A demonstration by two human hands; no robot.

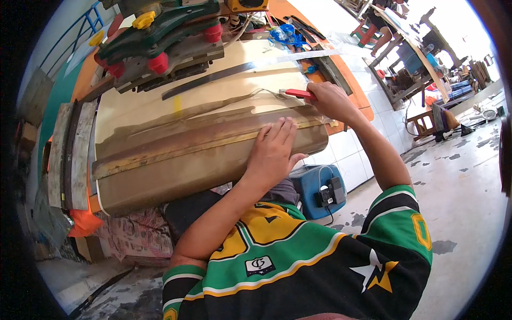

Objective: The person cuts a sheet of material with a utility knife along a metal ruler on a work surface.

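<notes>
Red-handled cutter: above the table's right end, blade end pointing left; right hand closed around its handle. Left hand: palm down, spread flat on a long brown straight bar, which lies across a smooth brown sheet curving over the near edge. Surface: cream board on orange-topped table. Far side: green metal machine with red knobs; far right corner: crumpled blue plastic. Room: white tiles, patchy grey concrete floor. Container: blue plastic box below near right corner, black adapter at its side; contents cannot be seen.
</notes>
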